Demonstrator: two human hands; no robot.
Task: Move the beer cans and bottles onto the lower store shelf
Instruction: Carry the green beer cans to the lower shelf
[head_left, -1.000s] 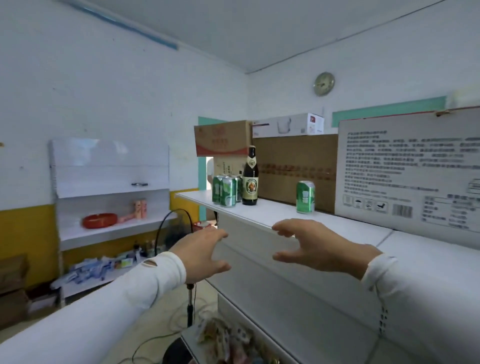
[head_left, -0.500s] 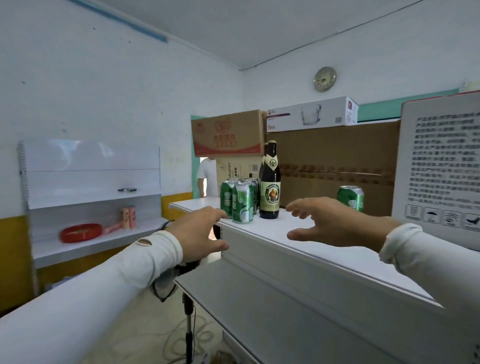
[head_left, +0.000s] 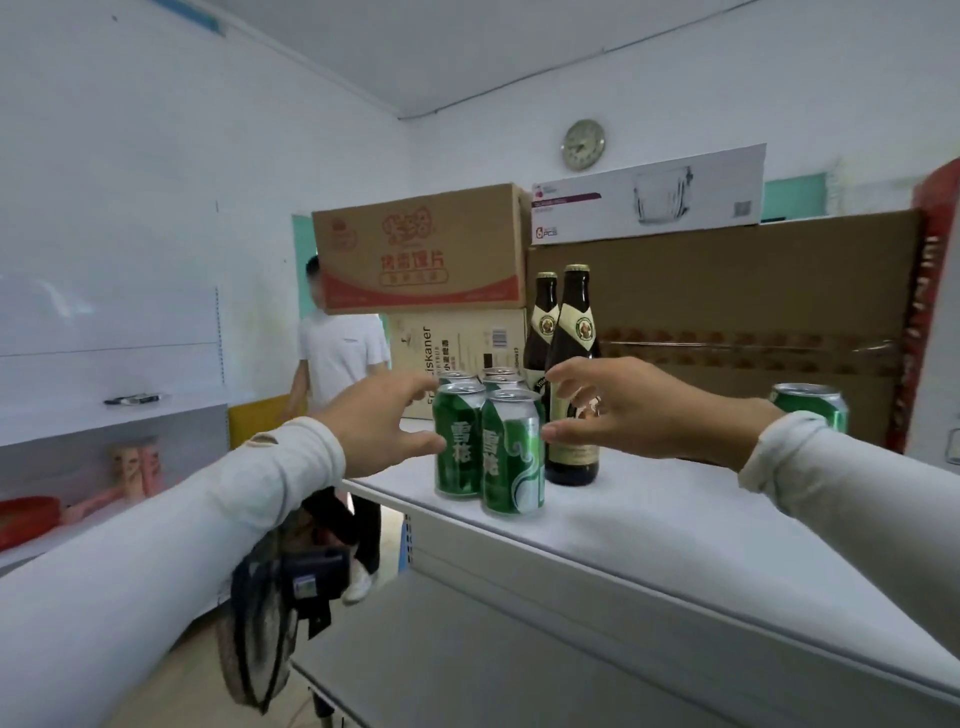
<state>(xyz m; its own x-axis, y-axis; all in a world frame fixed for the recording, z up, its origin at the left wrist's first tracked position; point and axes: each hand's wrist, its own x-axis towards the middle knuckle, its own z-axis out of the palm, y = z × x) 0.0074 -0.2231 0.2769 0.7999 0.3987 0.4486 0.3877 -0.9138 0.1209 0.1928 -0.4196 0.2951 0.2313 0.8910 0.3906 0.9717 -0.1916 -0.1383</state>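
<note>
Several green beer cans (head_left: 511, 457) stand clustered on the white upper shelf (head_left: 649, 530). Two dark beer bottles (head_left: 571, 332) stand just behind and right of them. One more green can (head_left: 810, 410) sits alone at the far right, partly hidden by my right sleeve. My left hand (head_left: 382, 423) is open at the left side of the cluster, thumb at the front-left can. My right hand (head_left: 623, 408) is open at the right side, thumb touching the front-right can, fingers in front of the nearer bottle. The lower shelf (head_left: 467, 665) lies below.
Cardboard boxes (head_left: 421, 249) and a large brown carton (head_left: 737, 322) are stacked behind the drinks. A person in a white shirt (head_left: 340, 358) stands beyond the shelf end. A fan (head_left: 265, 623) on a stand sits left of the lower shelf. A white wall shelf (head_left: 104, 415) is at left.
I have come closer to the cans and bottles. Both hands reached forward from below the shelf edge to either side of the can cluster, fingers spread.
</note>
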